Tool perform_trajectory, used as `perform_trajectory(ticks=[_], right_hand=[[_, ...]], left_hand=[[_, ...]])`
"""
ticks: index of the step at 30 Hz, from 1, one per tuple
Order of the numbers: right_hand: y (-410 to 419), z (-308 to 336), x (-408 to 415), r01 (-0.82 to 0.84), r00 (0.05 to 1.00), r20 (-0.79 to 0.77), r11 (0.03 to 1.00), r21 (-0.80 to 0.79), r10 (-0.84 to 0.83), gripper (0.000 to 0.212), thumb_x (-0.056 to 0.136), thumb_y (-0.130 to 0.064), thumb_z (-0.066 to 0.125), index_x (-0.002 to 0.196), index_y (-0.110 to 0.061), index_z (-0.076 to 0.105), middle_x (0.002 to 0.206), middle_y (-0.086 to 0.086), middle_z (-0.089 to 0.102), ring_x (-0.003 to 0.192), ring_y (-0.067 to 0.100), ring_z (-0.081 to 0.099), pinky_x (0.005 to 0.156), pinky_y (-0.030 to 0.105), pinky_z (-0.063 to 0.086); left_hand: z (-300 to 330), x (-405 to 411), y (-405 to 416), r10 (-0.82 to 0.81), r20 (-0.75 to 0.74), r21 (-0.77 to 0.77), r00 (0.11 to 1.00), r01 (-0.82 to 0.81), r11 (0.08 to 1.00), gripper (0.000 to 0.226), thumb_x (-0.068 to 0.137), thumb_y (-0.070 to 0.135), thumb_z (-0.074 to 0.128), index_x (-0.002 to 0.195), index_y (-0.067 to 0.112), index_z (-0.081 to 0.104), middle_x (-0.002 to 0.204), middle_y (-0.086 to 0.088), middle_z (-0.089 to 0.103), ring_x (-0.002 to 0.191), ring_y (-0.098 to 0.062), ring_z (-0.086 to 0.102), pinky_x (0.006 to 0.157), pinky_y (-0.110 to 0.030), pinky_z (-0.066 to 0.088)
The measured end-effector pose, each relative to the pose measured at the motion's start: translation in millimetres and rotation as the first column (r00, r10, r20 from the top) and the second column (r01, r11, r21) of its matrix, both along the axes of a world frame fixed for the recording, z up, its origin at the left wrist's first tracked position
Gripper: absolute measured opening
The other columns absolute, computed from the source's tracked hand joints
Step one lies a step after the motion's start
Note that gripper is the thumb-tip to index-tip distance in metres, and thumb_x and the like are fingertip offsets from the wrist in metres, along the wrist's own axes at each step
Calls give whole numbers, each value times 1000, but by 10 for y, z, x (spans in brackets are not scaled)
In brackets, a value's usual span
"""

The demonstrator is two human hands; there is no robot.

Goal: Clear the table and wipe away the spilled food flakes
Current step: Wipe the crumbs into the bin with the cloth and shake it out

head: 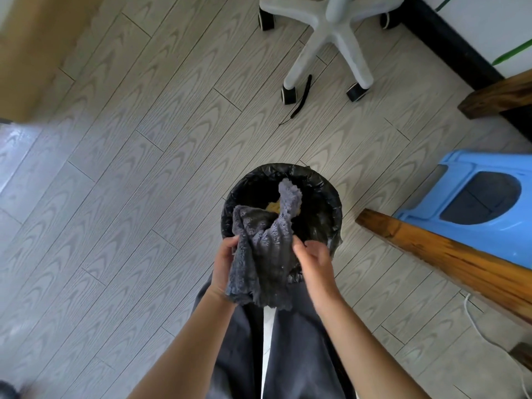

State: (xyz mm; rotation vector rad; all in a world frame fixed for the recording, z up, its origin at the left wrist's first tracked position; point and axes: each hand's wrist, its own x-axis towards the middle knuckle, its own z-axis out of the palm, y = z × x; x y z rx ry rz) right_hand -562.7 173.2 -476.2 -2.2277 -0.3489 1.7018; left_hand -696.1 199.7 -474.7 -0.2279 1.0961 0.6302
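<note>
From the head view we hold a grey cloth (260,254) over a black-lined bin (328,208) that stands on the wooden floor (129,168). Our left hand (226,264) grips the cloth's left edge, fingers curled round it; our right hand (312,260) pinches its right side. The hands sit a little apart with the cloth bunched between them, one corner sticking up over the bin's mouth. Yellowish flakes (273,208) lie inside the bin. A blue stool (460,197) and a white chair base (334,36) stand nearby.
</note>
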Motion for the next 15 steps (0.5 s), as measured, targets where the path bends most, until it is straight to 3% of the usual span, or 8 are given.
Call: perform_trajectory(ticks=[1, 2, 4, 7, 8, 10, 12, 15], right_hand=[[44, -11, 21, 93, 974, -196, 991, -98, -111, 58, 85, -50, 54, 121, -5, 54, 129, 20, 53, 121, 33, 49, 103, 43, 37], [84, -20, 37, 169, 915, -339, 971, -169, -219, 66, 77, -60, 56, 123, -12, 55, 134, 13, 53, 127, 28, 46, 110, 43, 31], [140, -53, 74, 216, 869, -426, 968, -131, -252, 66, 57, -65, 65, 108, -24, 63, 125, 0, 61, 121, 16, 52, 111, 37, 32], [210, -70, 117, 125, 922, -371, 992, 29, -106, 21, 73, -26, 74, 92, -20, 66, 100, 0, 70, 101, 20, 64, 96, 33, 47], [225, -72, 131, 100, 934, -351, 993, 56, -74, 18, 77, -12, 71, 92, -19, 65, 97, 1, 70, 98, 21, 65, 92, 32, 49], [257, -60, 159, 52, 940, -342, 994, 96, -16, 24, 78, 0, 68, 91, -21, 63, 94, -1, 69, 95, 19, 65, 88, 30, 50], [246, -52, 178, -33, 944, -323, 994, 104, 65, 26, 78, 0, 69, 87, -23, 62, 92, -3, 68, 93, 18, 65, 87, 31, 51], [184, -74, 204, -25, 980, -193, 993, 114, 47, 25, 77, -5, 71, 85, -25, 58, 92, -1, 69, 90, 18, 66, 84, 32, 53]], left_hand=[[30, 6, -24, -20, 55, 4, 998, 20, 1000, 43, 33, 33, 84, 69, 10, 75, 71, -9, 72, 65, -22, 70, 60, -32, 58], [-33, -30, -56, -43, 88, -4, 995, 43, 999, 52, 27, 33, 86, 71, 9, 75, 74, -10, 71, 67, -24, 70, 63, -34, 58], [-91, -57, -48, -105, 170, -12, 980, 108, 994, 57, 26, 32, 85, 76, 8, 75, 80, -11, 72, 72, -26, 70, 68, -35, 58], [-174, -135, -45, -188, 236, -22, 953, 198, 980, 61, 35, 32, 83, 92, 13, 75, 100, -11, 71, 91, -28, 68, 86, -44, 50], [-185, -162, -40, -213, 245, -10, 946, 223, 975, 64, 39, 35, 82, 99, 14, 73, 106, -11, 69, 97, -28, 66, 92, -45, 47], [-258, -240, -30, -239, 229, -9, 943, 248, 969, 72, 47, 44, 80, 111, 14, 68, 115, -11, 66, 105, -28, 62, 98, -45, 41], [-314, -283, -3, -312, 90, -28, 946, 315, 949, 73, 56, 43, 78, 119, 10, 60, 117, -12, 65, 110, -32, 57, 101, -45, 38], [-354, -304, 58, -442, -263, -38, 858, 449, 893, 17, 82, 12, 64, 98, 5, 63, 83, -3, 74, 89, -27, 61, 82, -30, 50]])
